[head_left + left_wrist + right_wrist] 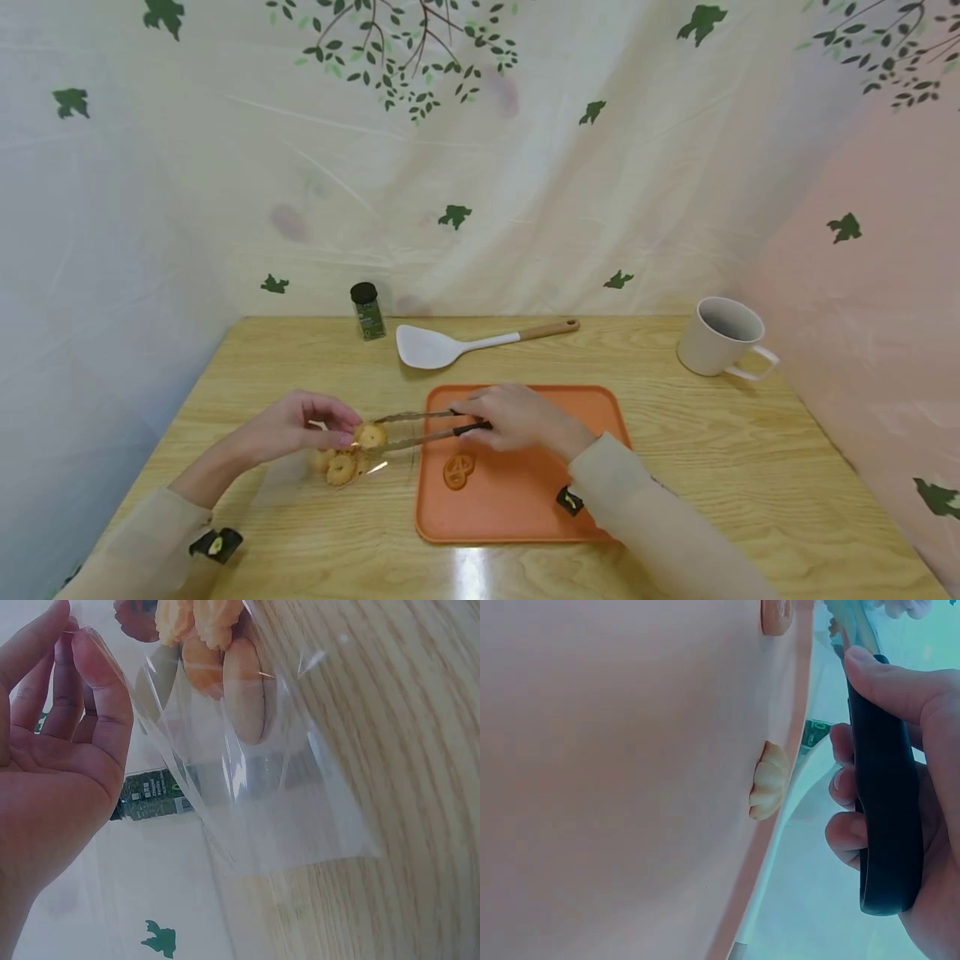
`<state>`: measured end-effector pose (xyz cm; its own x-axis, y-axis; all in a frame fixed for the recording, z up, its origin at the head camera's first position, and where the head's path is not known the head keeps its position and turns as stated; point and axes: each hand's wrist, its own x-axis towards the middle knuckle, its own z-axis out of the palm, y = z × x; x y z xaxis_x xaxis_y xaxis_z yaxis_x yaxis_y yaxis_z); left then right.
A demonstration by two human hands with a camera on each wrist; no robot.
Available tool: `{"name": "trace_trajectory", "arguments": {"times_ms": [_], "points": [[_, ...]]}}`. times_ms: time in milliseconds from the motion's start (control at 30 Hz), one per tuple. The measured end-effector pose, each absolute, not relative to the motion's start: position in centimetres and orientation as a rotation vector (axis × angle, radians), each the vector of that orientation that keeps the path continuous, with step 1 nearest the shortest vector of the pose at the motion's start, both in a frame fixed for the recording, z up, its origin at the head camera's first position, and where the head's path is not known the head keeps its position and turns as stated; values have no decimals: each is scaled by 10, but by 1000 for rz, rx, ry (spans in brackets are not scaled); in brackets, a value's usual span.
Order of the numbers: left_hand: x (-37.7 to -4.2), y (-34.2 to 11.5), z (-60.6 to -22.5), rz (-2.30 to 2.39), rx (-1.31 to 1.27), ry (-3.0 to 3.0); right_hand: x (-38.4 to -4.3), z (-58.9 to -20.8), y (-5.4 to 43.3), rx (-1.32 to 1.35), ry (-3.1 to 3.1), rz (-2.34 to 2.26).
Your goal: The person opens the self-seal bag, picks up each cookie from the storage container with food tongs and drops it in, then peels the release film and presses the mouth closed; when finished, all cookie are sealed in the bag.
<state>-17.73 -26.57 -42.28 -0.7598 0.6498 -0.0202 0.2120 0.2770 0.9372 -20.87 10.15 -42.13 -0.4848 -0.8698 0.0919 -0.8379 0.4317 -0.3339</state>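
Note:
My left hand (303, 429) pinches the edge of a clear plastic bag (300, 802) between thumb and fingers. Several butter cookies (341, 468) lie inside the bag, left of the tray. My right hand (517, 417) grips metal tongs (431, 436) by their black handle (887, 795), over the orange tray (525, 521). The tongs point left, and their tips meet a round cookie (371, 435) close to the left fingertips. On the tray, a pretzel-shaped cookie (456, 472) lies near the left side. A ridged cookie (769, 781) shows near the tray's rim in the right wrist view.
Behind the tray lies a white spatula (429, 347) with a wooden handle. A spice jar (368, 312) with a black lid stands left of it. The white mug (720, 337) is at the back right. A leaf-patterned curtain (487, 167) hangs behind the table.

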Motion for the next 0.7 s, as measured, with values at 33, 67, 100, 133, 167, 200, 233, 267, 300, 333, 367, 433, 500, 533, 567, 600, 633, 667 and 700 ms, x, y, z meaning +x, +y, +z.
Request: {"name": "trace_trajectory", "arguments": {"times_ms": [33, 67, 100, 133, 167, 200, 233, 267, 300, 333, 367, 433, 500, 533, 567, 600, 633, 667, 700], "points": [[-177, -266, -423, 1484, 779, 2153, -208, -421, 102, -1535, 2584, -521], [-177, -265, -423, 1485, 781, 2153, -208, -421, 102, -1529, 2589, -524], [-177, -265, -423, 1488, 784, 2149, -207, -420, 102, -1526, 2596, -520], [-177, -265, -423, 1493, 788, 2146, -206, -420, 103, -1527, 2601, -514], [-177, -265, -423, 1492, 792, 2148, -206, -419, 103, -1529, 2609, -507], [-177, -265, -423, 1490, 797, 2152, -205, -419, 103, -1531, 2618, -498], [-177, -265, -423, 1488, 799, 2157, -205, -419, 104, -1535, 2625, -494], [-177, -265, -423, 1487, 800, 2159, -204, -418, 104, -1541, 2631, -488], [-177, -264, -423, 1485, 799, 2164, -204, -418, 105, -1546, 2638, -484], [-177, -264, -422, 1483, 798, 2168, -203, -418, 105, -1551, 2641, -486], [-177, -264, -422, 1478, 796, 2173, -203, -418, 105, -1560, 2644, -486], [-177, -264, -422, 1473, 793, 2178, -203, -417, 106, -1580, 2644, -497], [-177, -263, -422, 1468, 789, 2180, -203, -417, 107, -1599, 2646, -507], [-177, -263, -422, 1466, 786, 2180, -203, -416, 108, -1608, 2642, -513], [-177, -263, -422, 1466, 781, 2177, -202, -416, 109, -1613, 2639, -515], [-177, -263, -422, 1468, 778, 2172, -202, -415, 111, -1611, 2630, -521], [-177, -263, -421, 1467, 774, 2171, -202, -414, 113, -1602, 2621, -526], [-177, -263, -421, 1468, 770, 2169, -201, -413, 115, -1596, 2621, -512], [-178, -263, -421, 1469, 768, 2166, -200, -412, 118, -1588, 2616, -505]]}}
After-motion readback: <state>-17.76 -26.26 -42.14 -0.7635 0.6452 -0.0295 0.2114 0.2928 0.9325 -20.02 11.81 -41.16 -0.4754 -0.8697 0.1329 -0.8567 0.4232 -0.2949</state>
